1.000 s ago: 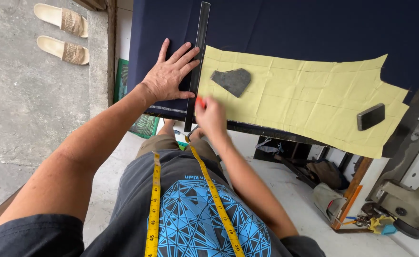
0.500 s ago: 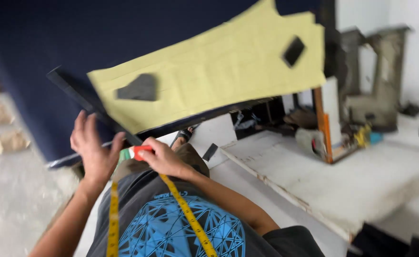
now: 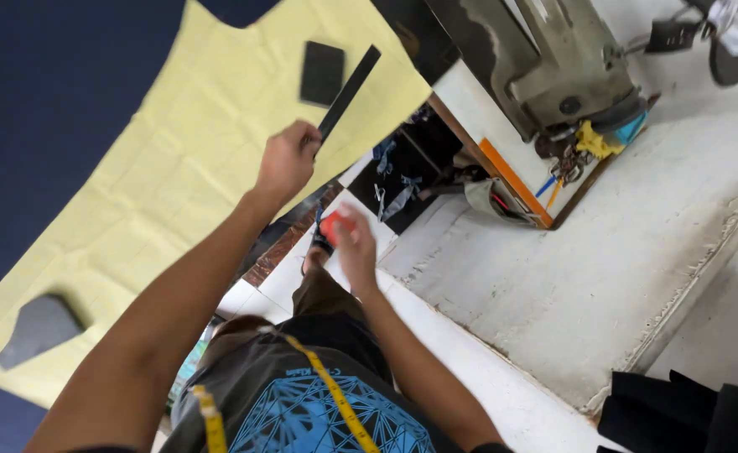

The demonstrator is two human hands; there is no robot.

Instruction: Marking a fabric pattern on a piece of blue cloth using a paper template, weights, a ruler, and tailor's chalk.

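Observation:
My left hand [image 3: 285, 161] is closed around the near end of a long black ruler [image 3: 350, 91], lifted over the right part of a yellow paper pattern [image 3: 176, 176]. The pattern lies on dark blue fabric [image 3: 42, 101]. A dark rectangular weight [image 3: 321, 73] rests on the pattern beside the ruler, and a grey stone-like weight [image 3: 38, 329] sits at its left end. My right hand [image 3: 354, 243] is off the table, above my lap, holding a small red object [image 3: 333, 225]. A yellow measuring tape [image 3: 335, 401] hangs around my neck.
A sewing machine [image 3: 553, 59] stands at the upper right on a white and orange stand [image 3: 511, 180]. Scraps and clutter lie under the table edge. A concrete floor [image 3: 604, 277] spreads to the right, with dark cloth [image 3: 688, 415] at the bottom right corner.
My left hand has gone from pressing the ruler flat at the pattern's left end to gripping it and carrying it over the right end. The view swung right. My right hand dropped toward my lap.

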